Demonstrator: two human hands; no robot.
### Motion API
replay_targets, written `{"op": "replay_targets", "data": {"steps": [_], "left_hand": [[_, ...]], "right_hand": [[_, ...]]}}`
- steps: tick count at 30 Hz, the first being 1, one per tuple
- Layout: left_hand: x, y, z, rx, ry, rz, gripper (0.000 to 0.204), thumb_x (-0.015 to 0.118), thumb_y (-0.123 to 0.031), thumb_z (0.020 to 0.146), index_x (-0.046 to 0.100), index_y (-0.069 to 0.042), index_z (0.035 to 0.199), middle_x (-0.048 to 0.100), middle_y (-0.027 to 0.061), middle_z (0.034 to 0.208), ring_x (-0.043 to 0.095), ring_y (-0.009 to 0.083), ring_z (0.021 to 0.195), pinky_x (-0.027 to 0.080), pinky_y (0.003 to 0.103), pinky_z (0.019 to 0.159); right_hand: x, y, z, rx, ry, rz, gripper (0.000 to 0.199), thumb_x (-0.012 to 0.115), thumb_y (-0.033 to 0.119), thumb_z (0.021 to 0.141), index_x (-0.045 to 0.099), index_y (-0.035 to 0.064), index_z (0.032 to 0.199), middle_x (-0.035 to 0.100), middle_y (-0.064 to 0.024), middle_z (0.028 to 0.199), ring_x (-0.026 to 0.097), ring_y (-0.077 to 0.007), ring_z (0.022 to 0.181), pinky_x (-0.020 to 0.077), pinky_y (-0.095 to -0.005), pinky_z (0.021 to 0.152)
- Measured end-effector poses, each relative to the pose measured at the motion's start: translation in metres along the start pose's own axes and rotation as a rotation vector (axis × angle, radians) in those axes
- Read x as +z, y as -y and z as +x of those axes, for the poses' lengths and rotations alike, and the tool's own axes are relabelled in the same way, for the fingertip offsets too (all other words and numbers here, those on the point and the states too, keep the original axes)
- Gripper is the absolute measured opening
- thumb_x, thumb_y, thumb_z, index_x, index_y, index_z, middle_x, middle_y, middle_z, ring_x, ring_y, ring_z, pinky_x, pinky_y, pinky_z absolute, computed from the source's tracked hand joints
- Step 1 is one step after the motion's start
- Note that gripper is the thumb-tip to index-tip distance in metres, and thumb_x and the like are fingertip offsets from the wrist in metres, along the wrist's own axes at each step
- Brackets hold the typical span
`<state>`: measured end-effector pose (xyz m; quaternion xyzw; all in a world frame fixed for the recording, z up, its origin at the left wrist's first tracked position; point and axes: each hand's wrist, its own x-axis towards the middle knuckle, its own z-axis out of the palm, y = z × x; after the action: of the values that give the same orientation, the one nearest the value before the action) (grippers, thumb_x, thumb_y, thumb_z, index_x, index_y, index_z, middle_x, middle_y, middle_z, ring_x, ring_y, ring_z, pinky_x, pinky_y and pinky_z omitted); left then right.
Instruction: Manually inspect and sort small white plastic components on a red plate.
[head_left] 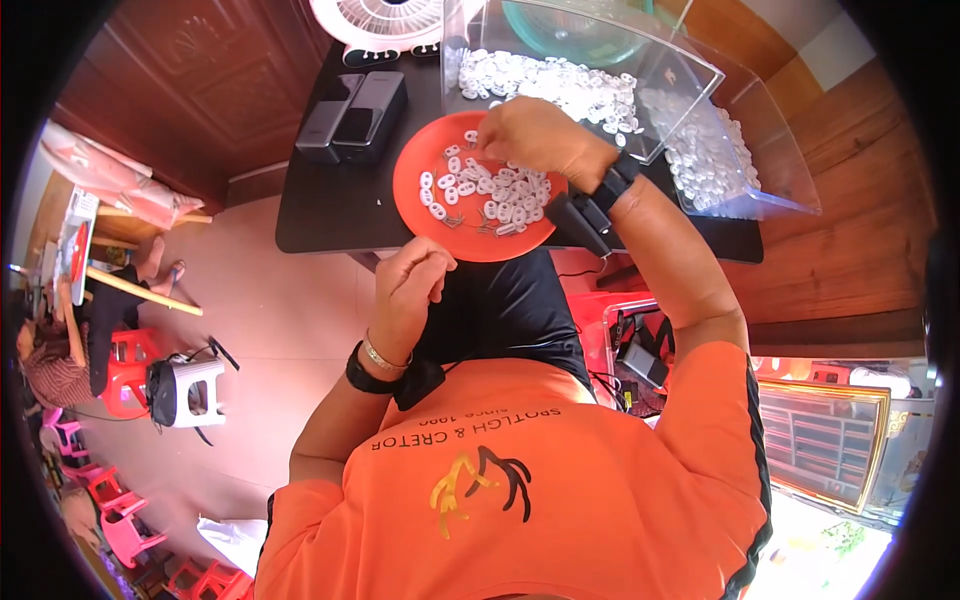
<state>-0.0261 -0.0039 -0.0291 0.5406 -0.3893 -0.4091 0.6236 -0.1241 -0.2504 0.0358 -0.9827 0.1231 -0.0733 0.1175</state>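
Blazing red-orange on the plate point(408, 200), speckled with white oval pieces point(508, 205), and it pops against the black table point(315, 225)! Sober grey and black on the boxes point(376, 105). Orange again on the shirt point(610, 450), a yellow-and-black motif point(484, 462) across it, black trousers point(525, 310) below, and deep reddish-brown on the door point(200, 110)!

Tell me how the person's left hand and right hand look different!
The right hand reaches over the red plate; the left hand is by its near rim.
The left hand has a bracelet at its wrist; the right hand shows none.
Both have black bands at the wrist.
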Motion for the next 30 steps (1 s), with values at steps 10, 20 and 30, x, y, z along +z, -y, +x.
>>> {"op": "replay_targets", "data": {"steps": [10, 20, 30], "left_hand": [[-0.004, 0.001, -0.001, -0.090, 0.019, -0.002, 0.019, 0.050, -0.015, 0.087, 0.059, 0.000, 0.078, 0.049, -0.0011, 0.059, 0.042, 0.0049, 0.052, 0.032, 0.021, 0.049], [0.000, -0.011, -0.006, -0.029, 0.032, 0.013, 0.020, 0.050, -0.014, 0.088, 0.060, 0.000, 0.078, 0.052, -0.0001, 0.061, 0.044, 0.0050, 0.053, 0.034, 0.021, 0.049], [0.016, -0.041, 0.021, 0.443, -0.020, 0.647, 0.016, 0.055, -0.011, 0.086, 0.050, 0.000, 0.097, 0.053, 0.0137, 0.066, 0.054, 0.0311, 0.058, 0.043, 0.038, 0.055]], "right_hand": [[0.024, 0.014, 0.008, 0.026, 0.032, -0.267, 0.012, 0.056, 0.008, 0.074, 0.062, 0.0016, 0.082, 0.065, -0.0173, 0.081, 0.063, -0.0352, 0.080, 0.0501, -0.0445, 0.070], [0.004, 0.020, -0.023, 0.075, -0.142, 0.174, 0.016, 0.060, 0.011, 0.079, 0.062, -0.0006, 0.090, 0.065, -0.0207, 0.081, 0.063, -0.0377, 0.080, 0.0503, -0.0424, 0.072], [-0.002, 0.089, -0.053, 0.118, -0.154, 1.091, 0.009, 0.060, -0.003, 0.083, 0.062, 0.0007, 0.091, 0.062, -0.0023, 0.077, 0.060, -0.0075, 0.070, 0.0483, -0.0227, 0.062]]}}
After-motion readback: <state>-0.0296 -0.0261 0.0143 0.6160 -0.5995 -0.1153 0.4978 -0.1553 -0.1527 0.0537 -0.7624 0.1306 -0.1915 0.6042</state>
